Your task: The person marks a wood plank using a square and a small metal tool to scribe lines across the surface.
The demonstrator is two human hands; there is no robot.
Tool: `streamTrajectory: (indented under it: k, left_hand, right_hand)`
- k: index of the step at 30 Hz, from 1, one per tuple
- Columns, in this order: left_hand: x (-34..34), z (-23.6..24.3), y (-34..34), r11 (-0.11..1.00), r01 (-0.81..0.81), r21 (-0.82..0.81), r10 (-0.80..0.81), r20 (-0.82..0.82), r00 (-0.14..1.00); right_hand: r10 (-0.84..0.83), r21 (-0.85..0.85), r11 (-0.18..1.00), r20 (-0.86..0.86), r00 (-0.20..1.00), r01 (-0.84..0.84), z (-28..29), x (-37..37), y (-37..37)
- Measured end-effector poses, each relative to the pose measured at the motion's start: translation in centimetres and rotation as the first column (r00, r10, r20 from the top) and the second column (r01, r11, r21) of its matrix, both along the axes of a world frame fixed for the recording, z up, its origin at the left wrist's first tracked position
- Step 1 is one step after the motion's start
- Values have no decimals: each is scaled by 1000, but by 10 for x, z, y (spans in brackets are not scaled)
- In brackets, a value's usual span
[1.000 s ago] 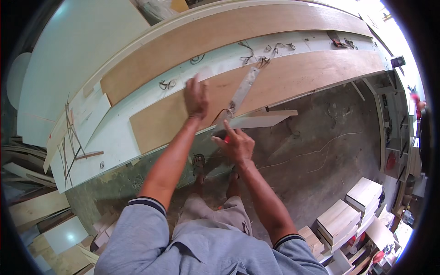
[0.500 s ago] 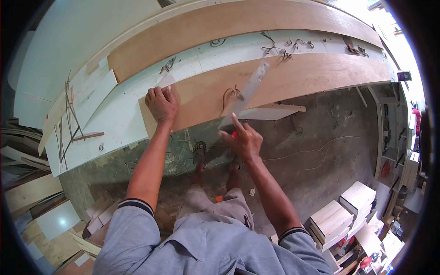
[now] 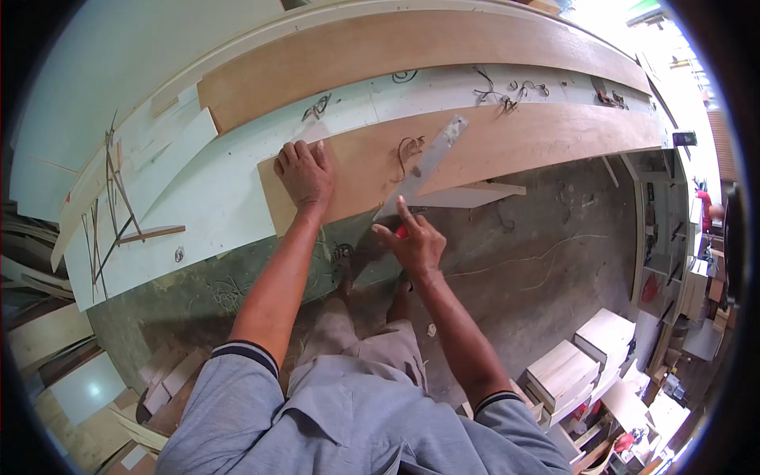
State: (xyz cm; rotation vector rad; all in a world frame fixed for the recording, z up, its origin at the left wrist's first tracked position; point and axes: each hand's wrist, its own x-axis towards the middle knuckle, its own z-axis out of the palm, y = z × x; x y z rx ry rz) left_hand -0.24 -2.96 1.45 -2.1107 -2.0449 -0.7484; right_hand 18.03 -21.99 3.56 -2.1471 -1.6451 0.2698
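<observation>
My left hand (image 3: 305, 172) rests on the left part of a long tan board (image 3: 554, 134), its bent fingers apart, with nothing visible in them. My right hand (image 3: 419, 244) grips the red handle (image 3: 402, 230) of a long, flat metal blade (image 3: 438, 146), index finger extended along it. The blade lies slanted across the board's front edge. Dark curled shavings or strips (image 3: 408, 150) sit just left of the blade on the board. The board lies on a white work surface (image 3: 210, 206); a second tan board (image 3: 427, 38) lies behind it.
Thin sticks (image 3: 119, 198) and a white panel (image 3: 178, 150) are at the left of the bench. More curled scraps (image 3: 507, 99) lie between the boards. My feet are on the concrete floor (image 3: 538, 261). Pale wooden boxes (image 3: 562, 368) are stacked at lower right, shelving (image 3: 665, 222) at far right.
My left hand has moved left and settled on the board. The curled strips by the blade have shifted up onto the board, left of it. My right hand still grips the tool.
</observation>
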Motion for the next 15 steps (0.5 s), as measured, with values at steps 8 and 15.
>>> streamTrajectory:
  k: [8, 15]
  left_hand:
    - [1, 4, 4, 998, -12, -65, 11, -4, 1000]
    - [1, 3, 1, 999, -41, -24, 40, -34, 999]
  right_hand:
    - [-17, 85, 996, 28, 999, 14, 4, -29, 3]
    - [-22, -154, 988, 3, 1000, 22, 8, -52, 5]
